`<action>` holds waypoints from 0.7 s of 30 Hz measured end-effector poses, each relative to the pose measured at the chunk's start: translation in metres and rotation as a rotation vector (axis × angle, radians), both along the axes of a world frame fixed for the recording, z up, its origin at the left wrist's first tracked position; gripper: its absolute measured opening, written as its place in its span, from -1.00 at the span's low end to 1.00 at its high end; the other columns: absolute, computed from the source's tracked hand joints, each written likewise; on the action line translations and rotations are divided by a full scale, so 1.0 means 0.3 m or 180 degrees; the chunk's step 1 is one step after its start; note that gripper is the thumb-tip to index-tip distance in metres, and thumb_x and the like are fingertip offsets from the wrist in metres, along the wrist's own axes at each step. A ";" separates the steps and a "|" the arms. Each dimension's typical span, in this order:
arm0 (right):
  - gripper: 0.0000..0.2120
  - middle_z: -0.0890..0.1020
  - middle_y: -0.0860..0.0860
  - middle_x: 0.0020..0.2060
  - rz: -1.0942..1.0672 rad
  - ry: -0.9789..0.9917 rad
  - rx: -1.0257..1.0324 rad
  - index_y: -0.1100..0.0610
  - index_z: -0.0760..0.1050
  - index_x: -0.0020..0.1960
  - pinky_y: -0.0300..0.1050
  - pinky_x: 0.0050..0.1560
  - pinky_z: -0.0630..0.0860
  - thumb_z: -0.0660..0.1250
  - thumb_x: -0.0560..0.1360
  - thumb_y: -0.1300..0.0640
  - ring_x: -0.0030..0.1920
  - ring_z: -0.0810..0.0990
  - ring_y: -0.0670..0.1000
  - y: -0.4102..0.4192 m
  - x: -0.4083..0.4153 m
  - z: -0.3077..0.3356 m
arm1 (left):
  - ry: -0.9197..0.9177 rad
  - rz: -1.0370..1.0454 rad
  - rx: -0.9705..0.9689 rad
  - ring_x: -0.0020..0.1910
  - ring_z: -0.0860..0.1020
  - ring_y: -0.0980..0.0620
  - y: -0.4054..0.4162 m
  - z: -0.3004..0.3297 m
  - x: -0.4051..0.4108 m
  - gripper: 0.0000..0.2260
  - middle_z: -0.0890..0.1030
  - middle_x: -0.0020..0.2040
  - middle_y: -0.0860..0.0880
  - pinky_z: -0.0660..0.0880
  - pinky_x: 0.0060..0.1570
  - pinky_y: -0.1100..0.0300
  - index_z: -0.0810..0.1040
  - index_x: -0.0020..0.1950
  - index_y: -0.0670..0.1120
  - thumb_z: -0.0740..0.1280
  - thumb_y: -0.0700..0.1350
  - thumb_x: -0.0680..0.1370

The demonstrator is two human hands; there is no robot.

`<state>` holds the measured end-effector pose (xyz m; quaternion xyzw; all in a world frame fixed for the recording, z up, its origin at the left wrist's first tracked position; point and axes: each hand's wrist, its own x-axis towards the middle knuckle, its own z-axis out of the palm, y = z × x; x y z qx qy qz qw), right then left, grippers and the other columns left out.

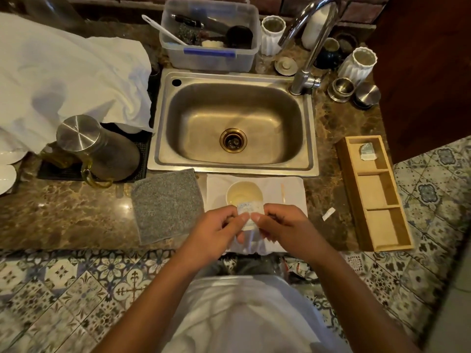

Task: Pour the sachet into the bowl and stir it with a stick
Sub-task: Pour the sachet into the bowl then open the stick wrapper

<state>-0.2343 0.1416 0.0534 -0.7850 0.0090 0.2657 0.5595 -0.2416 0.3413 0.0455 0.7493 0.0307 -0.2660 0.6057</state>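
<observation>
Sachet [246, 209] is pinched between both hands, held just over the near rim of the bowl [244, 195]. Left hand [216, 234] grips its left edge with thumb and fingertips, right hand [285, 229] grips the right edge the same way; thumbs almost meet at the middle. Whether the sachet is torn open: cannot tell, too small and partly covered.

Bowl sits just beyond the fingers, on a white cloth [290, 189], with pale liquid in it. Stick [282, 192] lies on the same cloth, beyond the right hand and just right of the bowl, not touching it. Small white strip [328, 214] lies on the counter further right of the right hand. Past that, a wooden tray [377, 200] with three compartments; the far one holds a small packet [367, 152].

Left of the left hand: grey cloth [167, 205], flat on the counter, next to the white cloth. Beyond both hands, past the bowl: steel sink [233, 121], tap [309, 47] at its far right corner.
</observation>
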 end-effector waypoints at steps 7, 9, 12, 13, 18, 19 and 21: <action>-0.62 0.53 0.00 -0.50 -0.0302 0.0302 -0.0137 0.16 0.54 -0.32 -0.11 -0.28 0.45 0.33 0.64 0.05 -0.43 0.49 -0.05 0.066 -0.020 -0.087 | 0.0414 -0.0095 0.0254 -0.57 0.39 0.27 0.022 -0.027 0.005 -0.66 0.53 -0.56 0.17 0.32 -0.48 0.39 0.56 -0.19 -0.24 0.28 -0.03 0.67; -0.62 0.53 -0.02 -0.50 -0.0352 0.0391 -0.0137 0.14 0.54 -0.33 -0.12 -0.29 0.45 0.33 0.63 0.04 -0.44 0.49 -0.04 0.068 -0.020 -0.096 | 0.0405 -0.0113 0.0337 -0.58 0.38 0.28 0.021 -0.038 0.004 -0.62 0.51 -0.57 0.18 0.30 -0.48 0.42 0.57 -0.19 -0.27 0.27 -0.01 0.67; -0.59 0.53 0.07 -0.49 -0.0406 0.0446 -0.0109 0.24 0.53 -0.33 -0.07 -0.32 0.45 0.34 0.62 0.03 -0.44 0.49 0.02 0.059 -0.013 -0.105 | 0.0471 -0.0051 0.0396 -0.56 0.37 0.25 0.012 -0.059 0.009 -0.59 0.49 -0.56 0.14 0.31 -0.47 0.37 0.57 -0.24 -0.24 0.28 0.01 0.67; -0.57 0.52 0.10 -0.48 -0.0422 0.0453 -0.0115 0.28 0.52 -0.32 -0.05 -0.32 0.45 0.34 0.62 0.03 -0.44 0.49 0.04 0.055 -0.009 -0.106 | 0.0515 -0.0032 0.0377 -0.55 0.38 0.22 0.007 -0.065 0.012 -0.59 0.49 -0.54 0.12 0.32 -0.45 0.34 0.57 -0.26 -0.22 0.28 0.02 0.67; -0.57 0.56 0.09 -0.47 -0.0407 0.0510 -0.0201 0.31 0.55 -0.29 -0.10 -0.32 0.47 0.33 0.63 0.03 -0.44 0.50 0.01 0.035 0.005 -0.105 | 0.0606 0.0034 0.0269 -0.55 0.37 0.18 -0.024 -0.082 0.022 -0.62 0.50 -0.51 0.09 0.31 -0.45 0.32 0.54 -0.29 -0.16 0.28 0.00 0.67; -0.57 0.56 0.08 -0.47 -0.0407 0.0538 -0.0208 0.30 0.55 -0.30 -0.11 -0.32 0.47 0.33 0.63 0.03 -0.44 0.50 0.00 0.032 0.006 -0.105 | 0.0645 0.0049 0.0240 -0.53 0.37 0.16 -0.027 -0.087 0.022 -0.62 0.53 -0.46 0.03 0.32 -0.44 0.30 0.54 -0.28 -0.17 0.28 0.00 0.67; -0.58 0.57 0.05 -0.48 -0.0409 0.0601 -0.0211 0.27 0.56 -0.31 -0.12 -0.32 0.47 0.34 0.63 0.03 -0.44 0.50 0.00 0.031 0.008 -0.108 | 0.0755 0.0102 0.0163 -0.50 0.39 0.11 -0.031 -0.095 0.020 -0.64 0.56 -0.38 -0.09 0.34 -0.43 0.26 0.55 -0.24 -0.18 0.28 0.00 0.67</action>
